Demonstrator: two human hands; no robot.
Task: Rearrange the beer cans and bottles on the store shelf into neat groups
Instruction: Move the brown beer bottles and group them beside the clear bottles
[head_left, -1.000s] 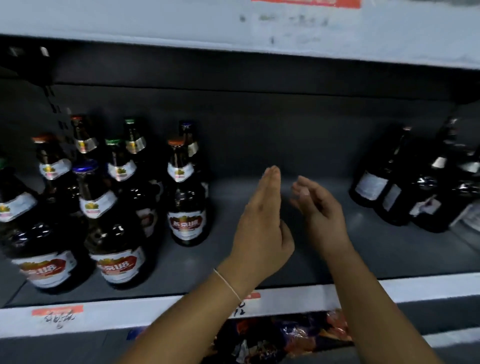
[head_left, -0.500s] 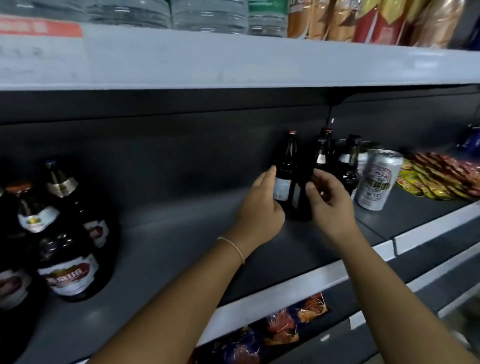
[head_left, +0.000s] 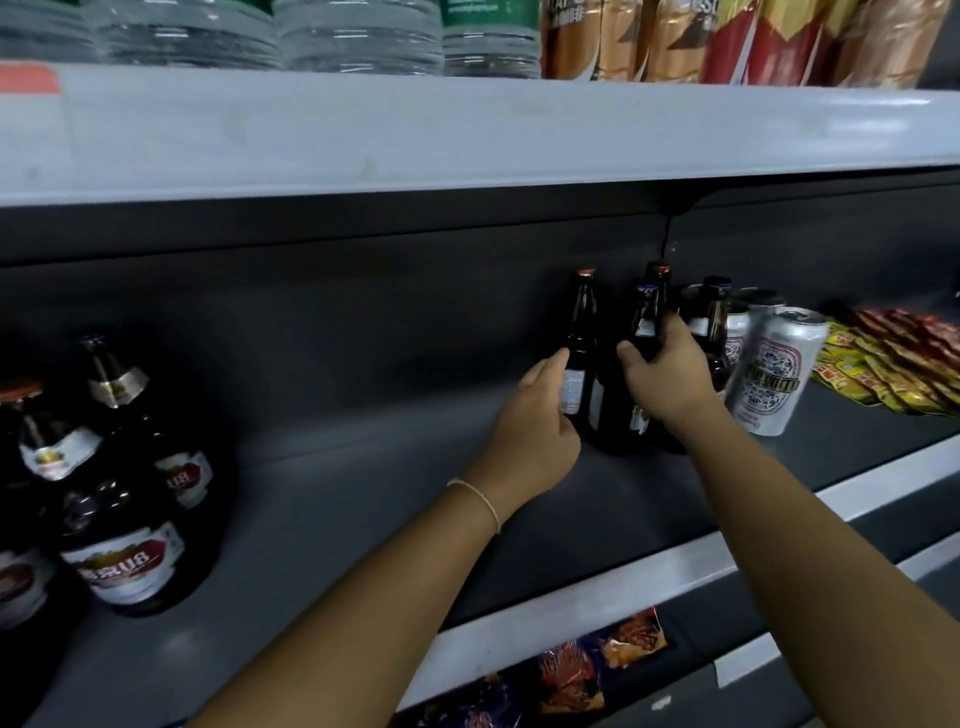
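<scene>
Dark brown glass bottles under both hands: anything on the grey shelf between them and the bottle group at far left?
Nothing visible: the grey shelf lies bare between the two dark brown glass bottles and the left bottle group.

Dim overall: the shelf recess (head_left: 363, 322) sits in deep shadow, while the pale shelf edge (head_left: 467, 135) across the top catches most light. Small glints mark the bottles (head_left: 119, 525) at lower left. Wide-angle distortion bends lines near the edges; detail is soft throughout.
</scene>
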